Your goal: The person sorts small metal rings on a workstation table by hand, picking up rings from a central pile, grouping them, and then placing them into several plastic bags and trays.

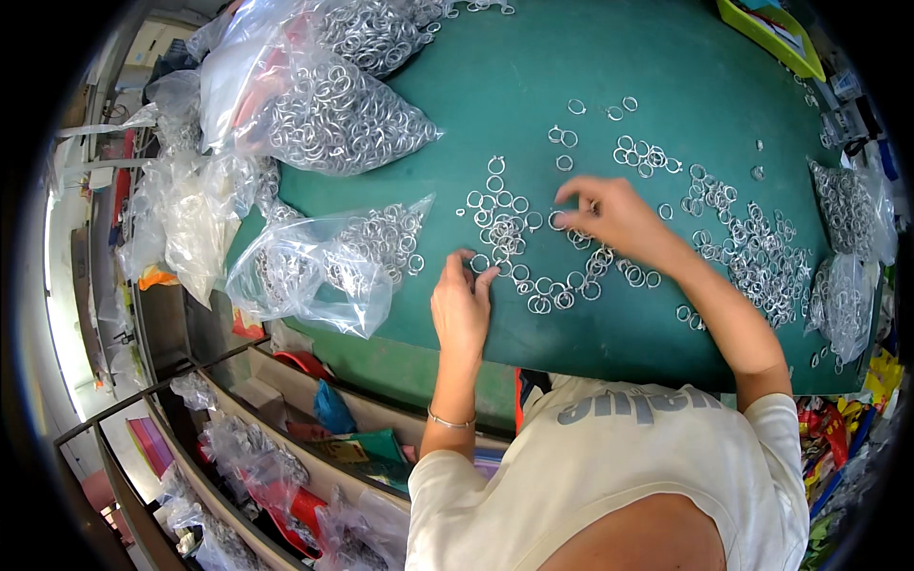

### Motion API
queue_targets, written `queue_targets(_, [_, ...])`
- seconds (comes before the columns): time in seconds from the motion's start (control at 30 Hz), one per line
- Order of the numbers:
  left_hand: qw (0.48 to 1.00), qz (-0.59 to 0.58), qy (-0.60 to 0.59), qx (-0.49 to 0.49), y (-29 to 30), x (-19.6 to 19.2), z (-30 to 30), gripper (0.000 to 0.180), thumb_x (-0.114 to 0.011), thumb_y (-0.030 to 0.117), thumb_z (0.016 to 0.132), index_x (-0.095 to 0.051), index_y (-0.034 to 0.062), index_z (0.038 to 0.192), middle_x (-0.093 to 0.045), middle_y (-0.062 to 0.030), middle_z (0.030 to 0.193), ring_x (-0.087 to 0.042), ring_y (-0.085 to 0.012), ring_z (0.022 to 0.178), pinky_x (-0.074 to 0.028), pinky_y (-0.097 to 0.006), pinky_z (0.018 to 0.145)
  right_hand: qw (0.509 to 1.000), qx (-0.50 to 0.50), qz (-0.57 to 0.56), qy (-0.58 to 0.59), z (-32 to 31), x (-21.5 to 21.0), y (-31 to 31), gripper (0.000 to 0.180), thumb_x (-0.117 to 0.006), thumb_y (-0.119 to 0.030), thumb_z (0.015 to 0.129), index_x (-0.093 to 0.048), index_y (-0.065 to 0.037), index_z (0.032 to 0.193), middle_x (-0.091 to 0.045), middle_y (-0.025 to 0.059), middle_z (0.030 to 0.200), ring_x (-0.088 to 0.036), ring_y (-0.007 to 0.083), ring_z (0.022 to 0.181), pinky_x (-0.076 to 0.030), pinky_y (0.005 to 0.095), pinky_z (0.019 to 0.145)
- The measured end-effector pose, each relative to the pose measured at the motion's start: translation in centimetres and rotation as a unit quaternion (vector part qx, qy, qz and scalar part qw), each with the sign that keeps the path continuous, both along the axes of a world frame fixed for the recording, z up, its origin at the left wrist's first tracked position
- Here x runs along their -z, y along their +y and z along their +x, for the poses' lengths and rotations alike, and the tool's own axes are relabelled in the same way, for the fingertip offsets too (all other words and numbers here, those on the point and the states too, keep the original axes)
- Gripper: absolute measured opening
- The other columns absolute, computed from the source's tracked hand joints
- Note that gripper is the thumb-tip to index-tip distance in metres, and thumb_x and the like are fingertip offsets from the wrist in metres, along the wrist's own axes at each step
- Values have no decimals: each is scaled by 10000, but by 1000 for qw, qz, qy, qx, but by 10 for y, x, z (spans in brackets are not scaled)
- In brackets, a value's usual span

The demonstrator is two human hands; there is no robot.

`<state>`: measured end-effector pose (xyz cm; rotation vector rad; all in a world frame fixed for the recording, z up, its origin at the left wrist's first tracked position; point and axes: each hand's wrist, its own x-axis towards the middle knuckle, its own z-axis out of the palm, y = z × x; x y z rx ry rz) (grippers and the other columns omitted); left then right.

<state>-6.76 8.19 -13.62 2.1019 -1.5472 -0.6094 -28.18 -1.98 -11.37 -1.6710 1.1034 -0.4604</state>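
Many silver metal rings lie on a green table (419, 324). My left hand (461, 303) rests near the front edge, its thumb and forefinger closed about one metal ring (480, 263). To the right, my right hand (614, 217) hovers over the table with curled fingers and a gap between forefinger and thumb. Its lower fingertip meets another metal ring (556, 221); I see no firm grip on it. Between the hands is a small pile of rings (505, 231), and a curved row of rings (564, 299) runs below it.
A larger heap of rings (766, 262) spreads at the right. Clear bags of rings stand at the back left (338, 119), at the left (367, 252) and at the right edge (845, 205). A yellow-green tray (800, 48) sits at the far right. Below the table's left side is a cluttered shelf (286, 433).
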Motion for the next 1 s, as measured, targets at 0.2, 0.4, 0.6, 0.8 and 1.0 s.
queue_targets(0.2, [988, -69, 139, -18, -1, 3, 9, 288, -715, 101, 746, -514, -5, 923, -482, -37, 589, -477, -139, 505, -393, -294, 478, 994, -21, -102, 27, 5, 10, 8, 155, -628, -128, 798, -562, 4, 846, -503, 22, 703, -459, 139, 526, -383, 275, 448])
queue_targets(0.4, [585, 75, 806, -48, 1, -13, 4, 207, -496, 172, 900, -489, 64, 1077, -454, -57, 745, -368, -80, 564, -293, -188, 449, 791, 74, 376, -477, -65, -15, 21, 221, -557, -199, 850, -521, -33, 991, -490, 23, 804, -380, 98, 496, -295, 210, 373])
queue_targets(0.6, [658, 164, 732, -72, -17, -16, -55, 139, -473, 65, 873, -563, 8, 961, -535, -51, 779, -458, -99, 636, -382, -195, 507, 901, 304, 208, -229, -128, -3, 56, 298, -557, -274, 899, -606, -9, 771, -401, -34, 477, -289, 55, 340, -225, 205, 356])
queue_targets(0.8, [847, 169, 470, 182, -81, -36, -127, 180, -517, 105, 881, -613, -9, 980, -534, 2, 732, -413, -63, 563, -330, -207, 467, 875, 308, -309, 209, -142, 8, 21, 243, -664, -240, 766, -659, -21, 872, -616, 84, 700, -602, 257, 662, -461, 378, 578])
queue_targets(1.0, [921, -60, 207, 324, -135, -8, -173, 173, -640, 115, 807, -634, 25, 954, -500, -16, 597, -433, -87, 533, -357, -277, 466, 947, 274, -167, 33, -158, 10, -1, 209, -656, -214, 789, -636, -23, 870, -600, 74, 722, -558, 202, 602, -452, 339, 518])
